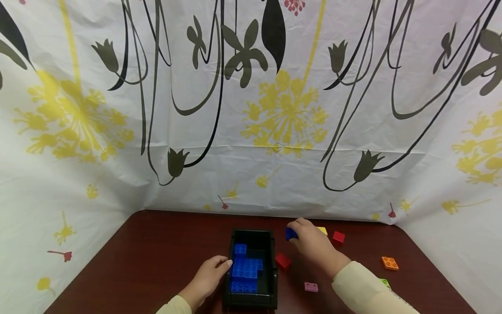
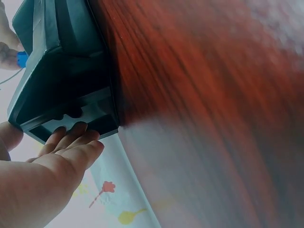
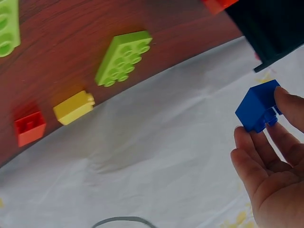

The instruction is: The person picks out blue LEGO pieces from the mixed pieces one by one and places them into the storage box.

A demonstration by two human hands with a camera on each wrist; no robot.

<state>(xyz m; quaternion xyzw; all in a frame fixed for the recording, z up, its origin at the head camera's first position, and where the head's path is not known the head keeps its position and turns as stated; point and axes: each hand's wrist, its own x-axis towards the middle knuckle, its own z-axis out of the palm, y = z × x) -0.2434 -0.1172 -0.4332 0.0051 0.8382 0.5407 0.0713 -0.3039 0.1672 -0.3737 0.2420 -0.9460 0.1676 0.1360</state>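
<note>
A black plastic bin [image 1: 250,301] stands on the table, with several blue toy bricks [image 1: 245,268] inside, mostly toward its left side. My left hand [image 1: 208,275] grips the bin's left side: the thumb is at the rim, and the fingers reach under the outer edge in the left wrist view. To the right of the bin, my right hand [image 1: 311,240] pinches a blue toy brick [image 3: 258,105] between thumb and fingertips, raised above the table. The right wrist view shows its studs turned toward the palm. A red brick [image 1: 283,261] lies close by the bin's right wall.
Right of the bin lie a pink brick [image 1: 311,287], an orange brick [image 1: 390,263], another red brick [image 1: 338,237] and a yellow brick [image 1: 322,230]. A long green brick [image 3: 122,58] shows in the right wrist view. A patterned cloth [image 1: 251,183] hangs behind the dark red table [image 1: 164,244].
</note>
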